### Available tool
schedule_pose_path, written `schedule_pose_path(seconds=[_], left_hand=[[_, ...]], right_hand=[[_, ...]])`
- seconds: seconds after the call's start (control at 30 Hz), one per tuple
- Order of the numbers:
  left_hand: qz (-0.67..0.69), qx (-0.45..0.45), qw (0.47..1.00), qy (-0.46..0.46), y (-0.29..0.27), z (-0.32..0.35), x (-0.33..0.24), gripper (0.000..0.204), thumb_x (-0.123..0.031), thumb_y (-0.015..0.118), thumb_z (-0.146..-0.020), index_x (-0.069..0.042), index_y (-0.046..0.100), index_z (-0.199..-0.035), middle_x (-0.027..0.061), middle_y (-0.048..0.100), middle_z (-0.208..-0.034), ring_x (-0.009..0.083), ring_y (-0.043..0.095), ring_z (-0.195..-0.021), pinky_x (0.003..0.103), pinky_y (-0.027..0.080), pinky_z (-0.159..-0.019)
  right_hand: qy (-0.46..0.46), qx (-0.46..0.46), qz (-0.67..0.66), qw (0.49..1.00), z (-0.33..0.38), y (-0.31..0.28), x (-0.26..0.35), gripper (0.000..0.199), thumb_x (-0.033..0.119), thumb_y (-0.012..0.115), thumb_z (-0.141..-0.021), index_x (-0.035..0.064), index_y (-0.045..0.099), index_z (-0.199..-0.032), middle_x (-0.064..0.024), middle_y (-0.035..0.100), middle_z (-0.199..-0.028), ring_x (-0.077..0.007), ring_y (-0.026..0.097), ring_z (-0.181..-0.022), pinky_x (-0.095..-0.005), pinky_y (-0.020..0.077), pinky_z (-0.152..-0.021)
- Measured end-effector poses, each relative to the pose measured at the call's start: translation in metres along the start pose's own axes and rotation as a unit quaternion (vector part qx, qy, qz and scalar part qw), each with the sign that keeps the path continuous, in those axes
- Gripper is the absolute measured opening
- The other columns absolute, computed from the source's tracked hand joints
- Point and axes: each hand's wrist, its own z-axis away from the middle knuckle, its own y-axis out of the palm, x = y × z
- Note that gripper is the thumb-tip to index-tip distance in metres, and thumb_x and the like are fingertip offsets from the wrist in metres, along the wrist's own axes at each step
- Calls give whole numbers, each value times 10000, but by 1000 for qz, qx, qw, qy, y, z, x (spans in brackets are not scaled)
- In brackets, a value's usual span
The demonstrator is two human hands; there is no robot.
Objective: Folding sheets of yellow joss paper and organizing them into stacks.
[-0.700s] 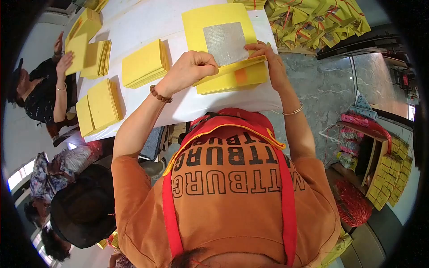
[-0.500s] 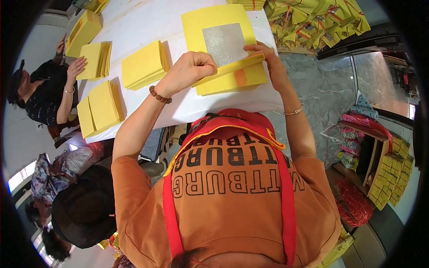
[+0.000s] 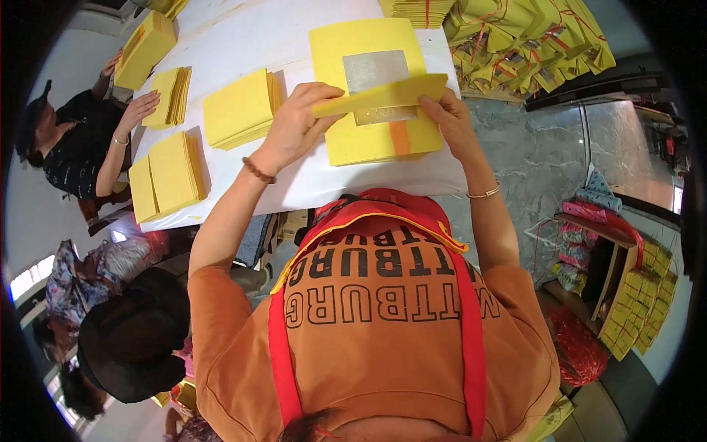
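White sheeting covers the worktop (image 3: 243,44), with grey marbled floor (image 3: 504,158) beyond its edge, right of the right hand. Both hands grasp one narrow yellow piece (image 3: 383,94): the left hand (image 3: 298,118) holds its left end between thumb and fingers, and the right hand (image 3: 449,121) pinches its right end, thumb toward the wearer. Beneath the hands lies a yellow stack (image 3: 368,37) bearing a silver patch (image 3: 372,62) and an orange strip (image 3: 399,138).

Change noted: the piece now stands raised and farther from the wearer, crossing the silver patch; previously it lay lower, over the stack's near half. The left fist has opened into a looser grip (its fingers now extend). As a judgement, pressing along the fold has given way to lifting or turning the piece.

A separate yellow pile (image 3: 239,107) rests left of the left hand, untouched.
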Motion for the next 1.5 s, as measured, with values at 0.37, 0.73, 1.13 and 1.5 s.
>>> schedule_pose_path(seconds=[0.37,0.73,1.13,1.5], left_hand=[[-187,-29,974,128,-8,21,-31,339,-38,570,-741,-135,621,-1061,79,617,-1042,219,583,-947,306,446,-789],[184,-35,939,-288,5,16,-33,246,-235,523,-924,-8,603,-974,75,569,-624,171,514,-549,316,409,-518],[420,-13,795,-439,-5,-11,-23,285,-146,512,-920,56,541,-1119,52,624,-957,71,559,-781,224,462,-667],[475,-85,763,-430,2,-15,-18,198,-193,572,-898,-55,564,-1040,-49,572,-725,7,427,-560,188,314,-483]], right_hand=[[-400,46,521,753,20,-9,32,249,149,706,-712,144,662,-957,-27,590,-1155,-246,495,-1150,-387,360,-918],[-179,-5,357,917,26,19,38,274,130,679,-786,74,601,-1042,-78,655,-885,-204,617,-781,-300,445,-692],[-161,-57,287,943,3,29,29,383,152,674,-814,42,584,-1170,-106,672,-859,-92,571,-662,-230,458,-606],[-80,-100,296,947,-8,29,22,339,160,653,-815,67,622,-1140,-52,553,-617,-77,451,-540,-237,393,-514]])
